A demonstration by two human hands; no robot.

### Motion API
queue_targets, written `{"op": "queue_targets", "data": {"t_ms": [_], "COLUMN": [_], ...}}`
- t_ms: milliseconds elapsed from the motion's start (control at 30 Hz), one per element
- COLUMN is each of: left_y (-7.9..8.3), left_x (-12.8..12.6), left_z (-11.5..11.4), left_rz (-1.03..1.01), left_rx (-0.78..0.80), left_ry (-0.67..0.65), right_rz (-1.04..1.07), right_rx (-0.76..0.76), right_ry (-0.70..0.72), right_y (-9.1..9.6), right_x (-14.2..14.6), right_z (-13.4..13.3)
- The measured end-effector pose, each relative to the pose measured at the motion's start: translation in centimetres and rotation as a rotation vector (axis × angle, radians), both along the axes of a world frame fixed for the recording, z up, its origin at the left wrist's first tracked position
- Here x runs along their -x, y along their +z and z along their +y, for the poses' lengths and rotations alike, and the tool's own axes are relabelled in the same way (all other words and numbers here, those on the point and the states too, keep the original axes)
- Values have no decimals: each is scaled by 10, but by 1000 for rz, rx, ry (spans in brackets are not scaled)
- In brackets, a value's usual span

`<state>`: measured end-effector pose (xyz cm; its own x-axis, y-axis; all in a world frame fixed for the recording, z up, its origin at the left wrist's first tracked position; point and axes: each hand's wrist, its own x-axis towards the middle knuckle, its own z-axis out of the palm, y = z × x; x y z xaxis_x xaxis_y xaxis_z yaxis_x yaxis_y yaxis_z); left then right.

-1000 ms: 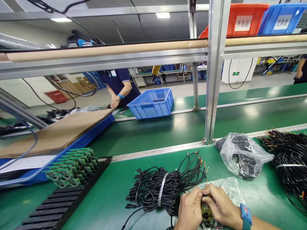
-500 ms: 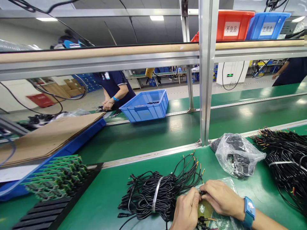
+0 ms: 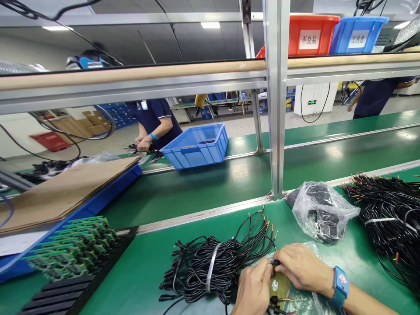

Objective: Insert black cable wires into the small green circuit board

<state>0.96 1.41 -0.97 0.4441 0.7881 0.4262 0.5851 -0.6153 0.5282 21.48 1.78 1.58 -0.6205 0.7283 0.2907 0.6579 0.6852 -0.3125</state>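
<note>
My left hand (image 3: 254, 288) and my right hand (image 3: 300, 267) meet at the bottom of the head view, fingers pinched together on a small black connector (image 3: 276, 263). Just under them lies a small circuit board (image 3: 278, 286) with thin wires at its lower edge. A bundle of black cables (image 3: 213, 267), tied with a white strap, rests directly left of my left hand. My right wrist wears a blue watch (image 3: 339, 282). The hands rest over a clear plastic bag (image 3: 311, 302) on the green mat.
A plastic bag of black parts (image 3: 320, 210) lies behind my right hand; a second cable heap (image 3: 390, 214) at right. A black tray of green boards (image 3: 75, 249) at left, a blue crate (image 3: 197, 146) across the belt. Other workers stand beyond. An aluminium post (image 3: 277, 100) rises ahead.
The view has swung slightly, so everything slid left in frame. My hands stay pinched together over the board, shifting only a little.
</note>
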Motion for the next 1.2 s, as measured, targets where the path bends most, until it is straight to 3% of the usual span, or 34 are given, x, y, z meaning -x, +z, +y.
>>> {"op": "queue_targets", "data": {"t_ms": [167, 467, 700, 967, 1200], "left_y": [0, -5, -1, 0, -1], "left_x": [1, 2, 2, 0, -1], "left_z": [1, 1, -1, 0, -1], "left_rz": [10, 71, 67, 89, 162], "left_rx": [-7, -96, -52, -16, -85], "left_ry": [4, -10, -25, -10, 8], "right_rz": [-2, 343, 246, 187, 141], "right_rx": [31, 95, 136, 199, 225], "right_ry": [-23, 28, 40, 23, 17], "right_y": [-5, -22, -12, -20, -19], "right_x": [1, 13, 12, 6, 5], "right_z": [0, -4, -4, -3, -4]}}
